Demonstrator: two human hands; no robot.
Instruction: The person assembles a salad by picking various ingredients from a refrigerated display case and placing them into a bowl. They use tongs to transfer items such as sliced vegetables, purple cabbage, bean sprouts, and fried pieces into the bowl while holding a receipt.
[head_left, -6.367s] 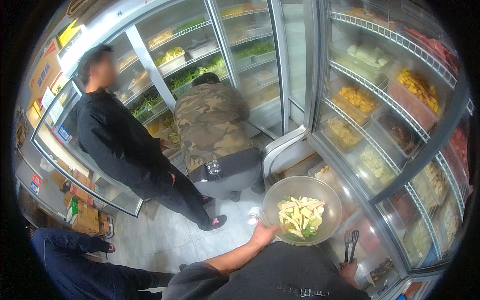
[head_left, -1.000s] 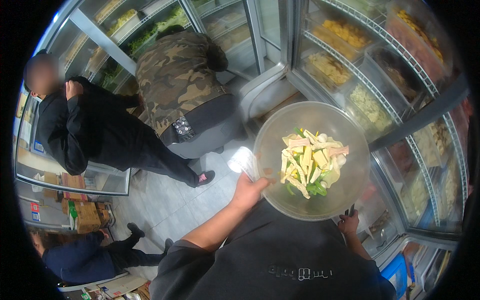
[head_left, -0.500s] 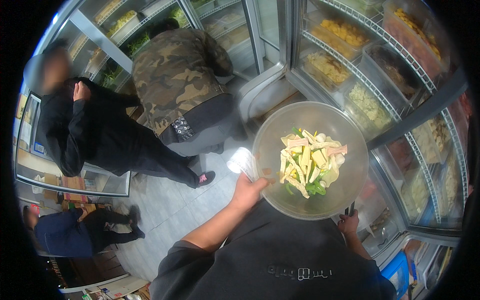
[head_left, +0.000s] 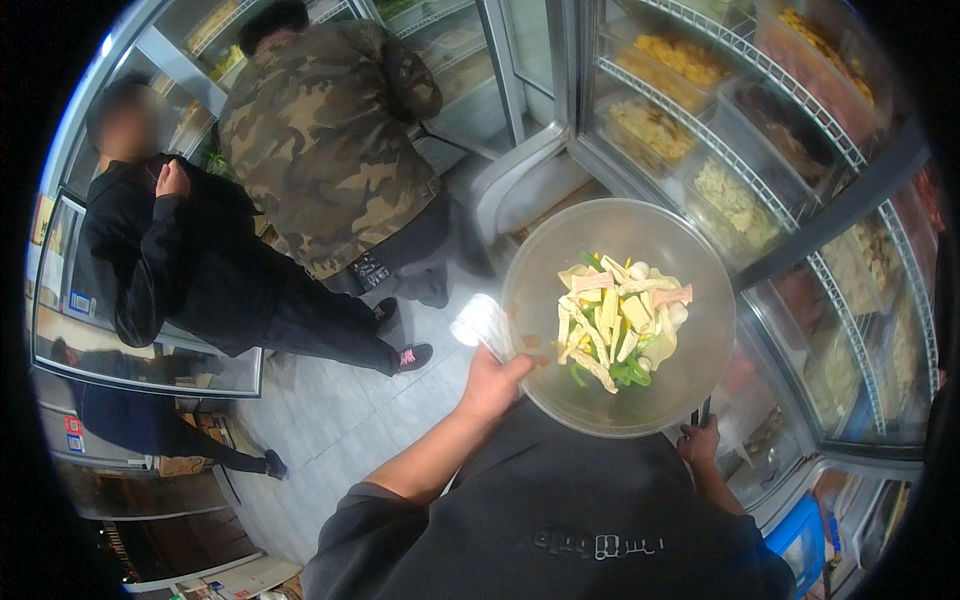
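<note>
A large translucent plastic bowl (head_left: 620,415) is in front of my chest, gripped at its left side by my left hand (head_left: 490,385). Pale strips that look like dried tofu sticks, green leaves (head_left: 632,373), yellow bits and small whitish balls lie piled in it. The same hand has a white curled thing (head_left: 481,320) against the bowl's outer wall; I cannot make out whether it is paper or a cup. Below the bowl's right edge my right hand (head_left: 698,442) is closed around a dark narrow handle (head_left: 705,412), perhaps tongs; the bowl hides the rest.
On the right, an open glass-door fridge has wire shelves (head_left: 770,180) with clear tubs of food. A person in a camouflage jacket (head_left: 320,140) bends at another fridge. A person in black (head_left: 180,260) stands at left, behind an open glass door (head_left: 150,345). A blue stool-like thing (head_left: 797,545) is lower right.
The person in camouflage has straightened up somewhat and shifted left. Another person at far left has moved behind the glass door. My hands and the bowl have hardly moved.
</note>
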